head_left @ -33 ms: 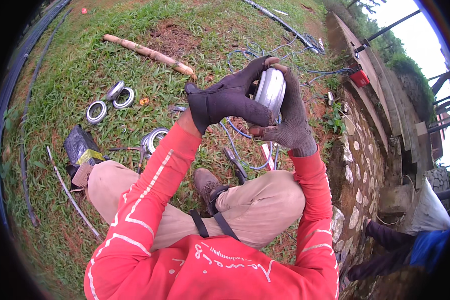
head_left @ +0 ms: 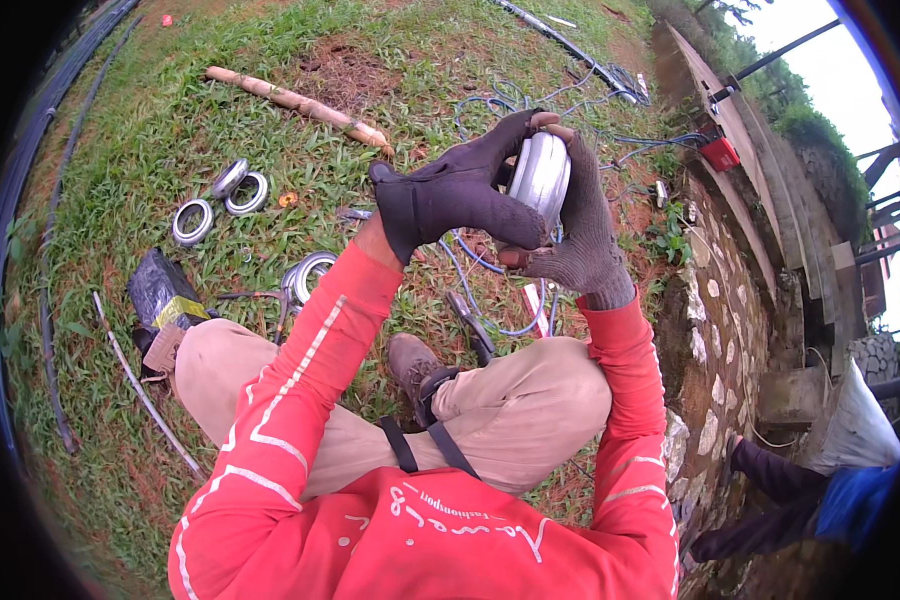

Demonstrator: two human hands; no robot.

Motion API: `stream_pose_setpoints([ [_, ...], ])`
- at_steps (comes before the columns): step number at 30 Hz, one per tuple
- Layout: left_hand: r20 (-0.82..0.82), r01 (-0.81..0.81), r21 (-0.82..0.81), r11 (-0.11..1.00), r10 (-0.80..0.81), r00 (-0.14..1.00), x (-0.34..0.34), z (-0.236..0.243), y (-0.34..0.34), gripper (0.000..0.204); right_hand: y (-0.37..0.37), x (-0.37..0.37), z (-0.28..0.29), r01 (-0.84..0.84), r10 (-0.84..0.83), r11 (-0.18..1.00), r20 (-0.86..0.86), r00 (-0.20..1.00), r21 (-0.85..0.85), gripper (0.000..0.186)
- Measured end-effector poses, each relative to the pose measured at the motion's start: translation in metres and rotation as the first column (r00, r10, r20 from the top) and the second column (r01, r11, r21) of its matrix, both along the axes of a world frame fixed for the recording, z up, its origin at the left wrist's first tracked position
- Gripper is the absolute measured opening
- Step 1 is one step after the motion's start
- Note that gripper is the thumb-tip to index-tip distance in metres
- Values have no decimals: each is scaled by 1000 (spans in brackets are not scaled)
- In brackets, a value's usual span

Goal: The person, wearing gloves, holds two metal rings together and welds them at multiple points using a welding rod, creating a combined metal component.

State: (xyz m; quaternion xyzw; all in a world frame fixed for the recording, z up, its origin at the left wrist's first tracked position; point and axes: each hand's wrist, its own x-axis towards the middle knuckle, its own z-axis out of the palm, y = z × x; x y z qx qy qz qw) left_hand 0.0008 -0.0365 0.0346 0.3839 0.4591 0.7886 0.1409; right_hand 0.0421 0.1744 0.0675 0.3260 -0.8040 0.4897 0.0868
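Note:
Between both my hands, raised over the grass, is a shiny silver metal ring point(head_left: 541, 182) with a grooved rim, turned edge-up. My left hand point(head_left: 460, 195), in a black glove, grips its left side with fingers at the top and thumb near the bottom. My right hand point(head_left: 588, 225), in a grey-brown knit glove with bare fingertips, closes on its right side. Similar rings point(head_left: 192, 222) lie on the grass to the left, and more rings point(head_left: 315, 272) rest below my left forearm, beside a pair of pincers point(head_left: 282, 305).
Near my boot point(head_left: 413, 365) lies a dark-handled tool point(head_left: 470, 328), with a looped blue hose point(head_left: 470, 262) beyond. A wooden pole point(head_left: 295, 102) and a black-wrapped bundle point(head_left: 160, 285) are on the left. At right, another person point(head_left: 780, 490) is beside a stone wall point(head_left: 715, 340).

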Motion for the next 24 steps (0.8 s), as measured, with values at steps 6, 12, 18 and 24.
stream_pose_setpoints([
  [6,113,-49,-25,998,52,992,-4,-6,0,90,-1,1,6,-26,23,999,102,995,35,152],
  [12,449,174,198,965,-247,859,-3,-18,-3,57,6,3,-3,24,-27,1000,236,971,13,159],
  [18,203,119,90,989,-135,970,-6,-42,4,63,14,-6,-6,-34,23,999,340,940,26,146],
  [24,478,366,537,760,-632,610,-26,-46,16,59,7,-1,-5,60,-15,995,477,879,-79,158],
])
